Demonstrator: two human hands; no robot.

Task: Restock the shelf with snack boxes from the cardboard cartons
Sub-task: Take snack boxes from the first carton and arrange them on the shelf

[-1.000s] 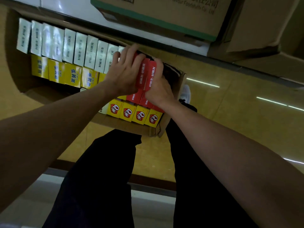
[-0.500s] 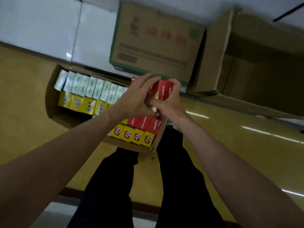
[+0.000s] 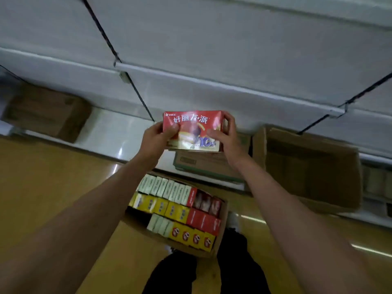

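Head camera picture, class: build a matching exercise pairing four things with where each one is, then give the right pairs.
Things:
1. red snack box with white lettering
2. open brown cardboard carton packed with boxes
3. empty open brown cardboard carton
4. closed brown cardboard carton

Places:
A. far left on the low ledge
B. held between left hand and right hand
C. on the floor by the person's legs
D. right on the low ledge

Pairs: 1-B, 2-C, 3-D, 4-A

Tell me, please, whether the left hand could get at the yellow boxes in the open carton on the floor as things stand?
Probably not right away. The left hand, together with the right hand, grips the red snack box held up before the shelf. The yellow boxes lie uncovered in the open carton, so only the occupied grip hinders.
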